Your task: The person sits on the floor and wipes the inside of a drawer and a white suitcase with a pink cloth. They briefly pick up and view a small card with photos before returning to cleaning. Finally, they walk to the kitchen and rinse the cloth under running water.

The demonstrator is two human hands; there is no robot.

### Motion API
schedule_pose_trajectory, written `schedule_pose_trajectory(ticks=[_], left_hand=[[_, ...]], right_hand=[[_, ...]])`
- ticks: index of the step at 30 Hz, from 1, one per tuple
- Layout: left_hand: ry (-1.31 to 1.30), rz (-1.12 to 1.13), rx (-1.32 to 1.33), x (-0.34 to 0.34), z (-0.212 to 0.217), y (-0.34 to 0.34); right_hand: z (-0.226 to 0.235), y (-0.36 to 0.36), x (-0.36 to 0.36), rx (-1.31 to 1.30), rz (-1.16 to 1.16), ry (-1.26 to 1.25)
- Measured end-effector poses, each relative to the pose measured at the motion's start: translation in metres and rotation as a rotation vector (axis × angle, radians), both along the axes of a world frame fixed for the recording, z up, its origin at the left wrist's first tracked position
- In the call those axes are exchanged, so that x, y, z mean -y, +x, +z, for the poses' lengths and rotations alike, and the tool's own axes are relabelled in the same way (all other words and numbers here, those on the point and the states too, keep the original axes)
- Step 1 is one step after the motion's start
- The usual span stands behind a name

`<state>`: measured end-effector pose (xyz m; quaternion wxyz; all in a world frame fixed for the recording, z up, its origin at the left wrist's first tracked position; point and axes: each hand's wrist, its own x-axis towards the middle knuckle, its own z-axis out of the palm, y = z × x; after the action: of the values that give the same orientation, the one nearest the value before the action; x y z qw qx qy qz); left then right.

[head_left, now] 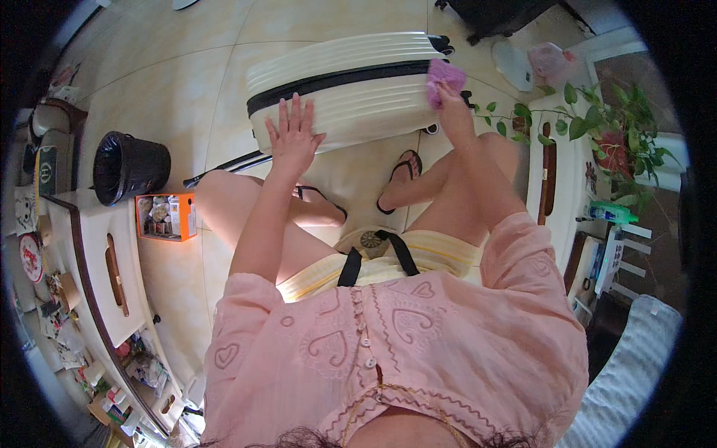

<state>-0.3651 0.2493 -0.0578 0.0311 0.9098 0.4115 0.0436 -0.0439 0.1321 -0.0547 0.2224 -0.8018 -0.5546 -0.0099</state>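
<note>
A cream-white ribbed suitcase lies on its side on the floor before me, a black band running along its length. Its wheels are at the right end, and a black pull handle sticks out at the left end. My left hand rests flat on the suitcase near its left end, fingers spread. At the right end, my right hand presses a pink-purple cloth against the shell beside the wheels. The cloth hides part of that corner.
To the left stand a black waste bin, an orange box of small items and a white cabinet. A trailing potted plant hangs over the white drawers at right. A dark case stands at the back.
</note>
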Motion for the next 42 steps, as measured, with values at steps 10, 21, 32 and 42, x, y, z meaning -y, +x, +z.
schedule_pose_trajectory(ticks=[10,21,32,42], left_hand=[[0.001,-0.012,-0.017,-0.006,-0.007,0.000],[-1.040,0.046,1.140,0.000,0.037,0.018],[-1.068,0.320,1.248,-0.001,0.035,0.005],[-1.104,0.437,1.318,-0.006,0.010,-0.016]], right_hand=[[-0.012,-0.123,-0.041,0.080,0.239,0.008],[0.040,-0.121,-0.029,-2.074,0.275,0.155],[0.043,-0.137,-0.029,-1.994,0.107,-0.055],[0.031,-0.144,-0.054,-0.679,0.029,0.006]])
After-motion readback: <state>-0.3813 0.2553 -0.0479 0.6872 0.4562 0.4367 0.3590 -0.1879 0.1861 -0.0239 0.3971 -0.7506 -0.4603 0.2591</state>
